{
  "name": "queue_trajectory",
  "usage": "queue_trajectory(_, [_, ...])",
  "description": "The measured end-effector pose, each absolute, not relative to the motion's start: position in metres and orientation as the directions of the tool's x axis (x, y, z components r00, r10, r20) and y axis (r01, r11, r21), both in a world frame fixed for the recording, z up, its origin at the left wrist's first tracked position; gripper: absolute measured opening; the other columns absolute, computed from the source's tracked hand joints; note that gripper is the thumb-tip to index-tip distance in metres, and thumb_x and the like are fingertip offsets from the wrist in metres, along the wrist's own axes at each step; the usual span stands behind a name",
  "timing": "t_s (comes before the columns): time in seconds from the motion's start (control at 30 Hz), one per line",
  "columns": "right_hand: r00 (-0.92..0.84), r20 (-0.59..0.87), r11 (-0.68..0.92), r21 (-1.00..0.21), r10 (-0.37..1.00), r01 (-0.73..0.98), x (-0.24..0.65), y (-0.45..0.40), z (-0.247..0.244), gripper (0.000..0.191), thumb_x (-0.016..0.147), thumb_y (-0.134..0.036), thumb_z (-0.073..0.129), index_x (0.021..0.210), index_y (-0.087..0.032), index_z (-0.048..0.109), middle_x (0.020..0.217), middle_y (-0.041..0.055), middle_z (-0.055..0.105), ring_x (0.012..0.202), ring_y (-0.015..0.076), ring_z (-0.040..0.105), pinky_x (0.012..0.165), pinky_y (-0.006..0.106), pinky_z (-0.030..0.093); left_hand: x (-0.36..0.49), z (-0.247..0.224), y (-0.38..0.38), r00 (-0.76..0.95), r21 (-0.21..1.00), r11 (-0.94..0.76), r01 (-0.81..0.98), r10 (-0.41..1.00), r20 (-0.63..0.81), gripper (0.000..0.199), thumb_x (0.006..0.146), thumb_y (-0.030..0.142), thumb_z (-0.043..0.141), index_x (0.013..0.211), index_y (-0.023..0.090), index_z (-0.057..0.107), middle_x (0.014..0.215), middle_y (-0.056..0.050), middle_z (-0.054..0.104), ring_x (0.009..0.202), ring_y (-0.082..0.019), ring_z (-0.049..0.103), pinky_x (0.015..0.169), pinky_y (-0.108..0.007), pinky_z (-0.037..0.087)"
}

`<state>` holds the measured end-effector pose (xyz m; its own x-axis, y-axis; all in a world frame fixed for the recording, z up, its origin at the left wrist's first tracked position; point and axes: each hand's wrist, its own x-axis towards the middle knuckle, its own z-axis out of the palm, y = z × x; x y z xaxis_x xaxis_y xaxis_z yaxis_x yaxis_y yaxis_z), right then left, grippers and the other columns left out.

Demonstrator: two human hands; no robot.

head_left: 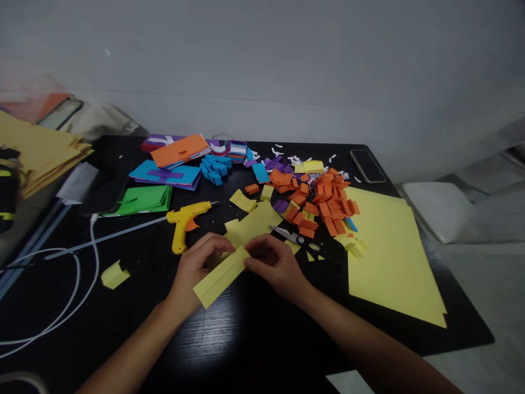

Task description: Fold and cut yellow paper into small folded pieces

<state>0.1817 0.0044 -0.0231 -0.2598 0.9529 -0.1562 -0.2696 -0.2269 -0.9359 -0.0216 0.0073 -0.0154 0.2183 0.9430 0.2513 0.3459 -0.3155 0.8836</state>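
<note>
Between my hands, over the front middle of the black table, is a yellow paper strip [220,278] with a lengthwise crease. My right hand [275,264] pinches its far end between thumb and fingers. My left hand [200,262] curls around the strip's left side, its fingertips partly hidden behind the paper. Just beyond my hands lie yellow paper scraps [256,223] and a pair of scissors [301,239] with its blades pointing left. A yellow glue gun [184,221] rests to the left of my left hand, nozzle to the right.
Folded orange paper pieces [328,202] are heaped at the back right, beside large yellow sheets [389,257]. A phone [367,166] lies at the far right corner. Stacked blue [164,174] and green folded papers [143,199] sit back left. A white cable [96,262] loops along the left.
</note>
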Motion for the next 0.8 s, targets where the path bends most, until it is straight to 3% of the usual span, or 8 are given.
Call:
queue_trajectory(0.17, [-0.305, -0.183, -0.267, -0.927, 0.935, -0.263, 0.181, 0.004, -0.026, 0.027, 0.076, -0.024, 0.085, 0.102, -0.024, 0.078, 0.091, 0.0005, 0.077, 0.083, 0.0154, 0.072, 0.081, 0.028, 0.060, -0.023, -0.013, 0.006, 0.274, 0.860, -0.352, 0.371, 0.926, 0.261, 0.014, 0.088, 0.026, 0.076, 0.102, 0.025, 0.073, 0.097, -0.003, 0.069, 0.086, -0.018, 0.064, 0.073, -0.027, 0.050])
queue_trajectory(0.27, [-0.229, -0.184, -0.238, -0.943, 0.956, -0.235, 0.183, 0.007, -0.028, 0.026, 0.075, -0.024, 0.084, 0.101, -0.024, 0.079, 0.090, 0.0010, 0.077, 0.084, 0.0169, 0.072, 0.082, 0.031, 0.060, -0.024, -0.012, 0.005, 0.256, 0.856, -0.341, 0.388, 0.932, 0.255, 0.021, 0.086, 0.021, 0.076, 0.107, 0.025, 0.070, 0.098, -0.003, 0.069, 0.087, -0.020, 0.066, 0.076, -0.029, 0.051])
queue_trajectory(0.43, [-0.080, -0.160, -0.175, -0.951, 0.984, -0.255, 0.184, 0.013, -0.031, 0.031, 0.073, -0.025, 0.086, 0.102, -0.024, 0.078, 0.091, 0.0017, 0.076, 0.083, 0.0183, 0.072, 0.079, 0.033, 0.062, -0.028, -0.009, 0.002, 0.283, 0.896, -0.311, 0.316, 0.933, 0.224, 0.045, 0.083, 0.009, 0.058, 0.124, 0.026, 0.064, 0.116, -0.006, 0.067, 0.108, -0.025, 0.065, 0.089, -0.036, 0.052])
queue_trajectory(0.57, [-0.063, -0.174, -0.184, -0.948, 0.983, -0.260, 0.183, 0.013, -0.032, 0.033, 0.073, -0.027, 0.086, 0.104, -0.022, 0.077, 0.090, 0.0023, 0.076, 0.084, 0.0190, 0.073, 0.081, 0.034, 0.063, -0.034, -0.005, 0.001, 0.362, 0.915, -0.302, 0.268, 0.912, 0.195, 0.058, 0.075, 0.019, 0.060, 0.132, 0.025, 0.061, 0.124, -0.007, 0.064, 0.114, -0.031, 0.060, 0.094, -0.042, 0.050])
queue_trajectory(0.8, [-0.029, -0.168, -0.170, -0.957, 0.985, -0.236, 0.184, 0.013, -0.030, 0.034, 0.074, -0.029, 0.086, 0.105, -0.023, 0.077, 0.094, 0.0032, 0.077, 0.085, 0.0197, 0.073, 0.084, 0.036, 0.064, -0.027, -0.011, 0.001, 0.206, 0.867, -0.280, 0.412, 0.956, 0.210, 0.031, 0.089, 0.019, 0.062, 0.120, 0.025, 0.067, 0.117, -0.007, 0.068, 0.112, -0.028, 0.063, 0.095, -0.040, 0.050])
